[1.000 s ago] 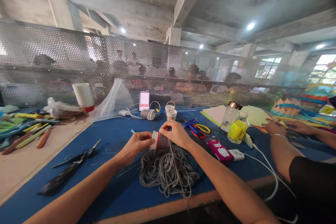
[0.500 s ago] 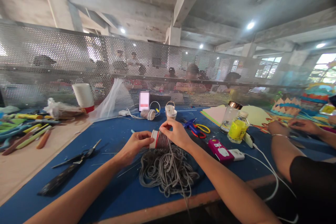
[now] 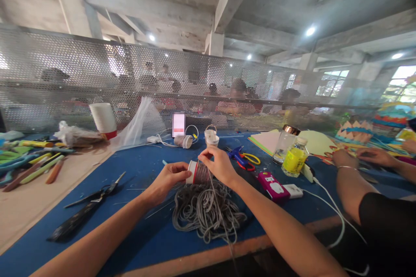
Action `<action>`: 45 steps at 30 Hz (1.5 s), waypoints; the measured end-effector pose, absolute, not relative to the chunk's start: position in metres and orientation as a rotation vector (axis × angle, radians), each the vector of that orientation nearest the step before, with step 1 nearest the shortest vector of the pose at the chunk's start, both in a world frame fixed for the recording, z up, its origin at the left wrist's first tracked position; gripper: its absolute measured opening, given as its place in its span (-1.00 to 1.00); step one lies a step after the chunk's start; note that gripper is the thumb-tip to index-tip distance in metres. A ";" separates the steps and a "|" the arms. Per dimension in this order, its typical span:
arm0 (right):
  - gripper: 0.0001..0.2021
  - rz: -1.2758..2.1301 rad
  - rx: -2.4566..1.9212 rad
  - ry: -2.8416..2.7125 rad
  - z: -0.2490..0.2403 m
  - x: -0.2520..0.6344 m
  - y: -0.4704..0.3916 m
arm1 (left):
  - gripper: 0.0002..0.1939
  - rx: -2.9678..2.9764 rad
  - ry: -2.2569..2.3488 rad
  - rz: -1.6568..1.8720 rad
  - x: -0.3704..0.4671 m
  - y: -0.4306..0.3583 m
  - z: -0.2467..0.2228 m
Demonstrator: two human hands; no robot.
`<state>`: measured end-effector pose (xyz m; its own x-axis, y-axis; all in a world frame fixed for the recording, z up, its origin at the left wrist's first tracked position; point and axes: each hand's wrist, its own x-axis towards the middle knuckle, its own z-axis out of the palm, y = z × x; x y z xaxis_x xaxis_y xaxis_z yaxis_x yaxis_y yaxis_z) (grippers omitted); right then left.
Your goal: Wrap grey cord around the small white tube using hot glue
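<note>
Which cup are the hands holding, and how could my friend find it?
On the blue tabletop, look for the loose heap of thin grey cord near the front edge. Just behind it, the left hand holds a white paper cup, tipped sideways and partly wound with cord. Unlike the cord-wrapped white cylinder lying farther back, it shows a red band.

Your blue surface (image 3: 136, 233) carries a heap of grey cord (image 3: 208, 212), black-handled scissors (image 3: 87, 205), a magenta power strip (image 3: 273, 186), a copper-lidded jar (image 3: 282, 145) and a yellow-labelled bottle (image 3: 294, 159), you'll notice.
</note>
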<state>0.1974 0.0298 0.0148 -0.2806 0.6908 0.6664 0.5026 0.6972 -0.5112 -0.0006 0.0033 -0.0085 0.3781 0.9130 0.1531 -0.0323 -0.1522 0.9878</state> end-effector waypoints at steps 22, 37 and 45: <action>-0.88 0.165 -0.899 -1.926 0.017 0.196 0.026 | -0.83 1.557 0.896 1.033 0.002 0.002 -0.003; -0.89 0.175 -0.938 -1.924 0.012 0.196 0.030 | -0.81 1.520 0.874 1.036 0.001 0.004 -0.006; -0.87 0.205 -0.899 -1.902 0.016 0.196 0.026 | -0.85 1.535 0.885 1.037 0.002 0.002 -0.002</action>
<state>0.1961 0.0259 0.0161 -0.2427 0.6633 0.7079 0.4974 0.7116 -0.4962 0.0019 0.0016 -0.0022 0.3547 0.9192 0.1713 0.0243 -0.1922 0.9811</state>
